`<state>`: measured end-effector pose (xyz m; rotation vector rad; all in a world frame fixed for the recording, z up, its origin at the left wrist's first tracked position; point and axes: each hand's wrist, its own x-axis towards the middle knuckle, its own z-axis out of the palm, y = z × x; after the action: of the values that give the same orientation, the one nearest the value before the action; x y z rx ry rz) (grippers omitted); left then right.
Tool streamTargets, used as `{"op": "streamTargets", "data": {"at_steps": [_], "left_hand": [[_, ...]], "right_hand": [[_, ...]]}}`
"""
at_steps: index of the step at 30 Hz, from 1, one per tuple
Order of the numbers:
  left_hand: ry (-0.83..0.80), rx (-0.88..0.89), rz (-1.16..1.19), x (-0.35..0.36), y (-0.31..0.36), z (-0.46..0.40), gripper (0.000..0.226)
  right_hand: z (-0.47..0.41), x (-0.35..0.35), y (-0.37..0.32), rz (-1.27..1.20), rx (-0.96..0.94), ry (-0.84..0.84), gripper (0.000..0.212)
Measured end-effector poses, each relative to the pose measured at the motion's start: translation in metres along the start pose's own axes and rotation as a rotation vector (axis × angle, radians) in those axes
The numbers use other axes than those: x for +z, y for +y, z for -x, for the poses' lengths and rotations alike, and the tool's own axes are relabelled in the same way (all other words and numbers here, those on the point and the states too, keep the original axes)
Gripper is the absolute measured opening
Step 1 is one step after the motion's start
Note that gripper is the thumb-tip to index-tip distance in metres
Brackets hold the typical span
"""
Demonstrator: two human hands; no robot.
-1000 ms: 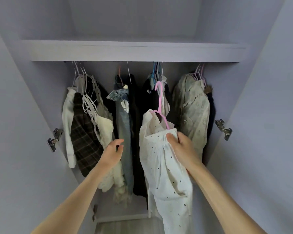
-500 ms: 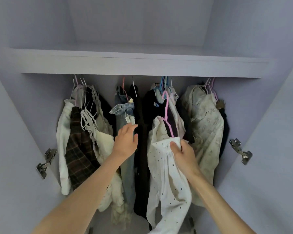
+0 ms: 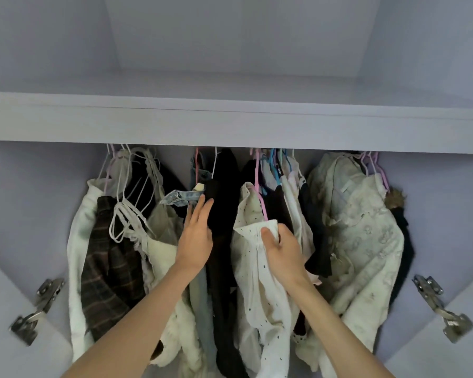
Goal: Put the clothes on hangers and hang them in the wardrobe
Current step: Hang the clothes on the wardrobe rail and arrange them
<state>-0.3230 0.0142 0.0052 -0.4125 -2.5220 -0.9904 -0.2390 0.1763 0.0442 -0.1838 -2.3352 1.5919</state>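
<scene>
A white dotted garment [image 3: 260, 282] hangs on a pink hanger [image 3: 258, 192] in the middle of the wardrobe; the hanger's hook is up at the shelf edge, its top hidden. My right hand [image 3: 283, 253] grips the garment's upper edge beside the hanger. My left hand [image 3: 195, 236] reaches in with straight fingers that touch a black garment [image 3: 221, 208] and denim jeans [image 3: 180, 197] to the left. The rail itself is hidden behind the shelf.
A lilac shelf [image 3: 235, 124] spans the wardrobe above the clothes. A plaid garment [image 3: 107, 268] and white strappy tops [image 3: 131, 214] hang at left, a cream floral garment [image 3: 361, 236] at right. Metal door hinges [image 3: 36, 309] [image 3: 440, 306] stick out on both sides.
The view has come closer to the wardrobe. My right hand has lifted the dotted garment and its pink hanger up toward the shelf edge. My left hand has moved in against the black garment.
</scene>
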Motion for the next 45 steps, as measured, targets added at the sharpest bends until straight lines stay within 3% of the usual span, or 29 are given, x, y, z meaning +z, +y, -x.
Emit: {"op": "streamTargets", "data": {"at_steps": [4, 8, 16, 21, 30, 38, 42, 45], "left_hand": [[0.103, -0.054, 0.067, -0.02, -0.008, -0.001, 0.068], [0.028, -0.211, 0.104, -0.024, -0.016, -0.004, 0.06], [-0.118, -0.321, 0.202, -0.026, -0.014, -0.005, 0.064], [-0.198, -0.348, 0.237, -0.033, -0.029, -0.007, 0.067], [-0.194, -0.409, 0.366, -0.05, -0.047, -0.006, 0.08], [-0.335, -0.378, 0.416, -0.059, -0.048, -0.003, 0.079], [-0.406, -0.396, 0.453, -0.073, -0.039, 0.021, 0.073], [-0.39, -0.359, 0.302, -0.081, -0.041, 0.047, 0.067]], "right_hand": [[-0.035, 0.022, -0.017, -0.043, -0.062, 0.012, 0.021], [-0.073, 0.048, -0.032, -0.061, -0.122, 0.073, 0.021], [-0.099, 0.078, -0.028, 0.312, -0.127, 0.054, 0.034], [-0.103, 0.092, -0.028, 0.389, -0.206, -0.112, 0.048], [-0.115, 0.13, -0.042, 0.194, -0.306, -0.298, 0.04], [-0.106, 0.147, -0.032, 0.006, -0.015, -0.503, 0.051], [-0.08, 0.14, -0.032, 0.114, -0.03, -0.546, 0.059], [-0.047, 0.132, -0.027, 0.204, -0.082, -0.533, 0.059]]}}
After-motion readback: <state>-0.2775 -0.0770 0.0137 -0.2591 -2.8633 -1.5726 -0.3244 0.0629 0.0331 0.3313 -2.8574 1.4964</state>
